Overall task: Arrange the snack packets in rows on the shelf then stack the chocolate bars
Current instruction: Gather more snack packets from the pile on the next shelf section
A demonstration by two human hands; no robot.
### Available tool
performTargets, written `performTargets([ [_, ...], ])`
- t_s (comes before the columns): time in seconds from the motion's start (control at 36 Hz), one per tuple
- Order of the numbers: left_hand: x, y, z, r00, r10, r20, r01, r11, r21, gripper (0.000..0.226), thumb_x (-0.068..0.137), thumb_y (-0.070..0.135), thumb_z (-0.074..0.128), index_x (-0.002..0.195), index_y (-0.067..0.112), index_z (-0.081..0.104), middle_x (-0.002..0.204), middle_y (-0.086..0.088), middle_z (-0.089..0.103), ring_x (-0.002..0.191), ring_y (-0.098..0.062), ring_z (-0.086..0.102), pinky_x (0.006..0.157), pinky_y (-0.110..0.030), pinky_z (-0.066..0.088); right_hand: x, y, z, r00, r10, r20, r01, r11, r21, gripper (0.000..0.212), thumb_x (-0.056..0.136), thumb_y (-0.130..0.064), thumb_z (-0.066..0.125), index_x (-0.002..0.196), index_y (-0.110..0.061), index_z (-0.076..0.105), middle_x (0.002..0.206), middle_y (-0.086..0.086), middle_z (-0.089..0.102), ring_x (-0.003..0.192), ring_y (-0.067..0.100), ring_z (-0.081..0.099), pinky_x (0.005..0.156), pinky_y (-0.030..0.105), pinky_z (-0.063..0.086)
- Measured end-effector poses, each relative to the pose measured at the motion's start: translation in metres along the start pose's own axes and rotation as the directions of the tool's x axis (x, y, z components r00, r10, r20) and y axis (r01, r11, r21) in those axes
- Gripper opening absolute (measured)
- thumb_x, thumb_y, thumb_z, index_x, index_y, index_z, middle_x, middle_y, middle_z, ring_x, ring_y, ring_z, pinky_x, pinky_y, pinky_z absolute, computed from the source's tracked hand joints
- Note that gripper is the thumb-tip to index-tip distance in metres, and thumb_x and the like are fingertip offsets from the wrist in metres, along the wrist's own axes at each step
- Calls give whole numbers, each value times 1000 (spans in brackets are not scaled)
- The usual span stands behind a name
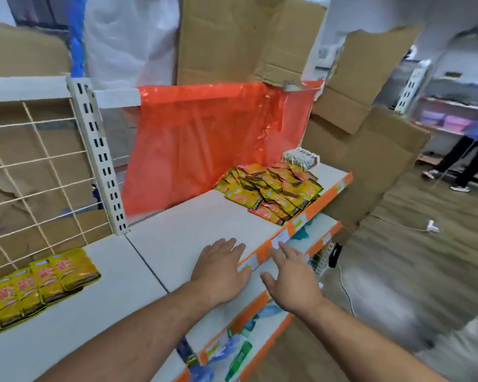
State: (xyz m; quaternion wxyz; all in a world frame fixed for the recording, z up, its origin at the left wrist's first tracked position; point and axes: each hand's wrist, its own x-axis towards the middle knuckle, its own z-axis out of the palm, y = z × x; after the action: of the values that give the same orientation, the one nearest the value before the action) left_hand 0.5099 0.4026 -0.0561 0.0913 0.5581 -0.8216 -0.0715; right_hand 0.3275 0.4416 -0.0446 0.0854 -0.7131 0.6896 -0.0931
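Your left hand (220, 274) lies palm down on the white shelf (182, 244), close to its orange front edge. The fingers (233, 250) are stretched out straight and hold nothing. Your right hand (294, 282) is out past that front edge, above the lower shelf (271, 323). It is released too, fingers spread and loose, with nothing in them.

The loose heap of snack packets (271, 188), yellow and red, sits farther along the same shelf toward its right end. It is well apart from both of your hands and spills up to the front edge. Just behind the heap, touching it, lies a pale striped pack (301, 158), and I cannot tell what it is.

Over on your left, on the neighbouring shelf board, a row of yellow packets (42, 285) stands side by side, overlapping, in front of the wire grid (33, 166).

An orange plastic sheet (204, 144) hangs behind the shelf, with cardboard (226, 37) above it. Far right, a person's legs (464, 161) stand on the floor.
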Motion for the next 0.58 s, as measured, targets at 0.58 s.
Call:
performTargets([
  [0.58, 183, 37, 24, 995, 97, -27, -100, 969, -226, 55, 96, 45, 47, 146, 22, 45, 144, 3, 50, 134, -19, 38, 108, -31, 35, 141, 91, -13, 989, 141, -37, -141, 990, -21, 62, 96, -45, 53, 152, -23, 38, 159, 4, 33, 145, 27, 31, 113, 39, 34],
])
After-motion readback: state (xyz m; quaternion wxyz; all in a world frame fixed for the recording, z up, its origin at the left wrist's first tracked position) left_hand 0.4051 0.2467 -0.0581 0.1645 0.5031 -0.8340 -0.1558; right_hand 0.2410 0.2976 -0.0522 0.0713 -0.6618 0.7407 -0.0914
